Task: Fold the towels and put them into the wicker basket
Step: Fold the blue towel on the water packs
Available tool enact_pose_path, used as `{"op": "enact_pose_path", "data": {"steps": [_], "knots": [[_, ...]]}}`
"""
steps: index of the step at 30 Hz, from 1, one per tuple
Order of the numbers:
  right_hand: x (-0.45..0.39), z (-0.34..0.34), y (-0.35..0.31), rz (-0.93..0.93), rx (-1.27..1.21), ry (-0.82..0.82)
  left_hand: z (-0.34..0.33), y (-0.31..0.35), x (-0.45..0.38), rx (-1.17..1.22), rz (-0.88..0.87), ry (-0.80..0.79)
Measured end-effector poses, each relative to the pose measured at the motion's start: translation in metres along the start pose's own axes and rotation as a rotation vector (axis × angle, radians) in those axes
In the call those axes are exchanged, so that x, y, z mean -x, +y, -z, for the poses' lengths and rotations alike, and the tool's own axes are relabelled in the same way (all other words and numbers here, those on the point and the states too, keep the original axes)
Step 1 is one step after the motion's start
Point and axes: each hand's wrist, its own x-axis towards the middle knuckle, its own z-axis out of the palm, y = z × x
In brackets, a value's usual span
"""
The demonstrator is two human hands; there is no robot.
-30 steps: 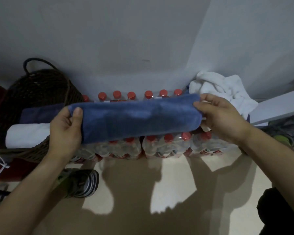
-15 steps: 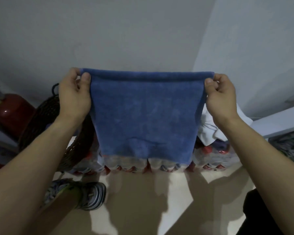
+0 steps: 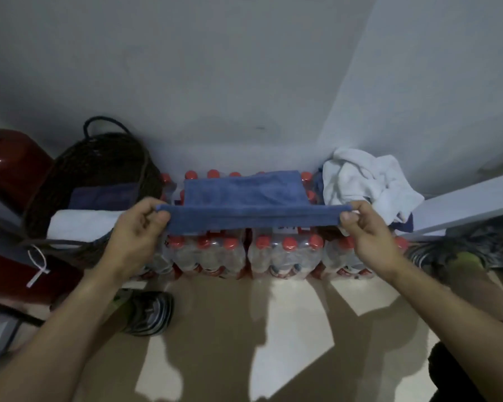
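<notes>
A blue towel (image 3: 244,195) lies spread over the tops of the bottle packs, its near edge stretched taut between my hands. My left hand (image 3: 137,227) pinches the left corner and my right hand (image 3: 369,227) pinches the right corner. To the left stands the dark wicker basket (image 3: 99,161), holding a folded blue towel (image 3: 102,195) and a folded white towel (image 3: 79,224). At the right, against the wall, a crumpled white towel (image 3: 366,178) sits in a heap.
Shrink-wrapped packs of red-capped water bottles (image 3: 244,253) line the wall. A red fire extinguisher (image 3: 9,161) stands at far left. Striped shoes rest on the tiled floor (image 3: 288,329), one (image 3: 145,311) at lower left and another (image 3: 453,253) under a white shelf (image 3: 471,204) at right.
The towel was lifted and hung open in front of me, then lowered flat onto the bottle tops, with both hands now down at its near edge.
</notes>
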Motion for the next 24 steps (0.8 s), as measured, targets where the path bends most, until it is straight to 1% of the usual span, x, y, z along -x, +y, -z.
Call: {"op": "enact_pose_path", "data": {"steps": [2, 3, 6, 8, 10, 12, 15, 19, 24], "knots": [[0.020, -0.003, 0.029, -0.095, 0.034, -0.065, -0.008, -0.025, 0.022, 0.002, 0.163, -0.099], [0.029, -0.004, 0.041, -0.125, 0.052, -0.096, -0.011, -0.034, 0.030, -0.009, 0.212, -0.138], [0.044, -0.003, 0.058, -0.163, 0.095, -0.146, -0.015, -0.042, 0.036, -0.077, 0.299, -0.190], [0.044, -0.001, 0.057, -0.161, 0.109, -0.150, -0.017, -0.039, 0.032, 0.005, 0.340, -0.187], [0.038, -0.001, 0.050, -0.117, 0.129, -0.122, -0.019, -0.032, 0.025, 0.090, 0.353, -0.162], [0.027, -0.003, 0.039, -0.050, 0.138, -0.055, -0.022, -0.025, 0.017, 0.141, 0.367, -0.115], [-0.002, -0.010, 0.023, 0.001, 0.061, 0.050, -0.025, -0.018, 0.001, 0.164, 0.353, -0.051], [-0.047, -0.028, 0.018, -0.020, 0.052, 0.142, -0.029, -0.017, -0.026, 0.094, 0.340, 0.011], [-0.095, -0.046, 0.033, -0.107, 0.160, 0.173, -0.042, -0.031, -0.061, 0.008, 0.487, 0.076]]}}
